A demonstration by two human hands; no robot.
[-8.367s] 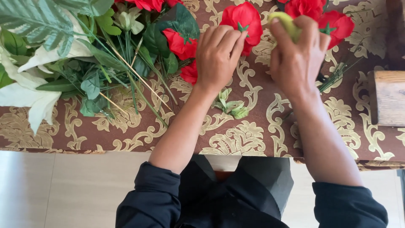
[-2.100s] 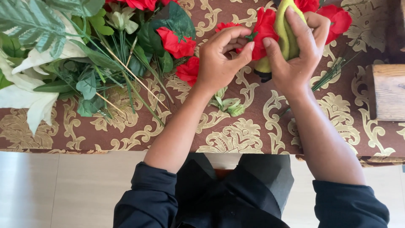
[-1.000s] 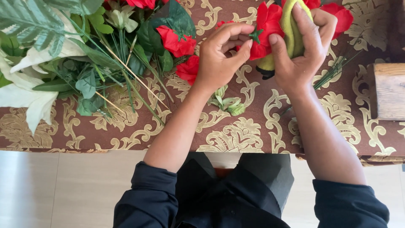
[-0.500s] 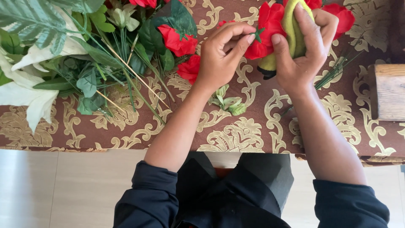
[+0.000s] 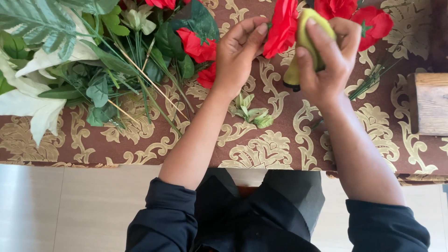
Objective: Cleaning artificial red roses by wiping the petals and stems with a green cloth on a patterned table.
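My right hand [image 5: 326, 58] grips a yellow-green vase-like object [image 5: 305, 42], held upright above the table. My left hand [image 5: 238, 51] pinches a red artificial flower [image 5: 282, 28] by its edge, right beside the yellow-green object. More red flowers [image 5: 368, 18] lie behind my right hand. A small pale green sprig [image 5: 252, 112] lies on the patterned cloth below my left wrist.
A heap of artificial greenery, white leaves and red blooms [image 5: 93, 60] covers the left of the brown and gold tablecloth [image 5: 261, 154]. A wooden block [image 5: 431, 102] sits at the right edge. Loose green stems [image 5: 373, 79] lie right of my right hand. Pale floor shows below the table.
Both hands have lifted the red flower and the yellow-green object off the cloth and brought them together. In the last second the hands have barely shifted.
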